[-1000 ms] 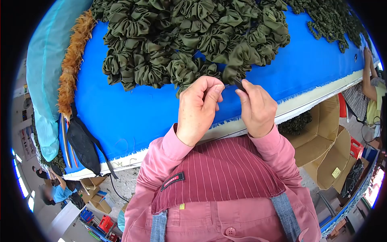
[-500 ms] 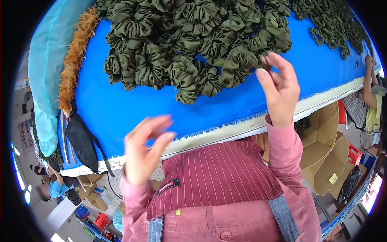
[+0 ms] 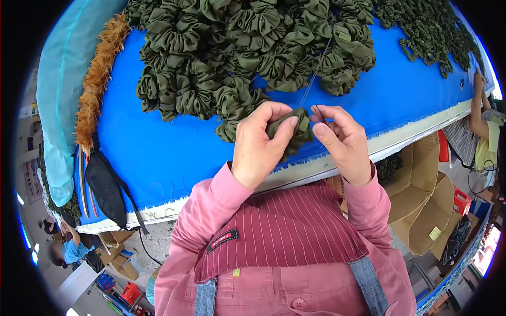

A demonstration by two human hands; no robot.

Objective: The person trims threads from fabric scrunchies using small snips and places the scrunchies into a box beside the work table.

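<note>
My left hand is closed on a dark green scrunchie, pinching it between thumb and fingers just above the table's front edge. Close by on its right, my right hand has its fingers bent around a small, thin dark tool whose exact kind I cannot make out. Fine pale threads run from the held scrunchie up toward the pile. A large heap of dark green scrunchies covers the table beyond both hands.
The table has a blue cover with a frayed edge. At left lie a brown feathery duster, a black pouch and teal fabric. Cardboard boxes stand below right. Another person's arm reaches in at far right.
My left hand has moved up and right and taken hold of a scrunchie from the front of the pile. My right hand has come down and left beside it, still with the dark tool.
</note>
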